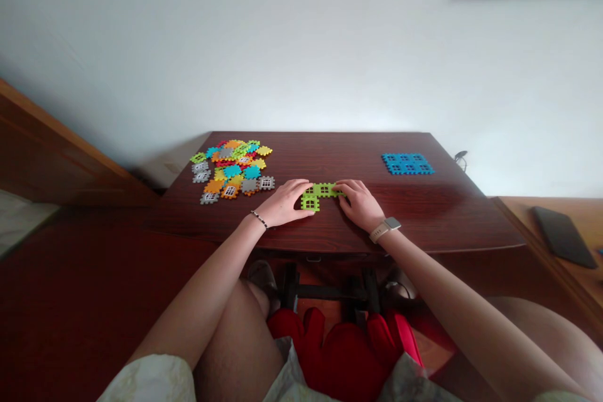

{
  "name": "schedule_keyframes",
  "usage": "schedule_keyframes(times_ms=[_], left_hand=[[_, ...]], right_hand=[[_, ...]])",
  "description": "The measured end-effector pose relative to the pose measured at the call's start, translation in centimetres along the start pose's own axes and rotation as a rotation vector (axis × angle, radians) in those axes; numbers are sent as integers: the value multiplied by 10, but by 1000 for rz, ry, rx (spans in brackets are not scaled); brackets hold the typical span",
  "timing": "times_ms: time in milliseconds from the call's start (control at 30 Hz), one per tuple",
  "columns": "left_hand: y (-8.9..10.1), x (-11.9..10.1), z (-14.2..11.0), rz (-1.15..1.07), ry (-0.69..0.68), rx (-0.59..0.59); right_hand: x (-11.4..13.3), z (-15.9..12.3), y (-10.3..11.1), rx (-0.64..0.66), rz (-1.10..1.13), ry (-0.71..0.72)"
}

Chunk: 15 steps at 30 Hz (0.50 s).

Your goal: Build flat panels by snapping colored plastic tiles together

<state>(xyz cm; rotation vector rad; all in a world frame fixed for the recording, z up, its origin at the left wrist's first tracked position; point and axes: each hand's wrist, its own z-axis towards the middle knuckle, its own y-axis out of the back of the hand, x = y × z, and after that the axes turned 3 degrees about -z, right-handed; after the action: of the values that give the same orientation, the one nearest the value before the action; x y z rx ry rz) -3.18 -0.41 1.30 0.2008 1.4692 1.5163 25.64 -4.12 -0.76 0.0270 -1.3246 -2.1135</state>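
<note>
Several lime-green interlocking tiles [325, 190] with window cut-outs are joined into an L shape, flat on the dark wooden table. One tile [309, 203] sits below the left end of the row. My left hand [285, 202] grips the left side, thumb at the lower tile and fingers at the top edge. At the row's right end, my right hand [360, 202] holds the last tile, which its fingers partly cover.
At the table's left lies a pile of mixed-colour tiles [235, 166]. A joined blue tile panel [407, 164] rests at the right. Behind the table [325, 157] rises a white wall [301, 44]. A dark flat device [563, 235] lies on another surface at far right.
</note>
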Motion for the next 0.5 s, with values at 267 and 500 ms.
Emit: schedule_keyframes(times_ms=[267, 500], left_hand=[[1, 4, 1, -3, 19, 31], [1, 3, 3, 11, 21, 23]], right_hand=[[2, 1, 1, 5, 15, -1], [1, 1, 1, 5, 5, 1]])
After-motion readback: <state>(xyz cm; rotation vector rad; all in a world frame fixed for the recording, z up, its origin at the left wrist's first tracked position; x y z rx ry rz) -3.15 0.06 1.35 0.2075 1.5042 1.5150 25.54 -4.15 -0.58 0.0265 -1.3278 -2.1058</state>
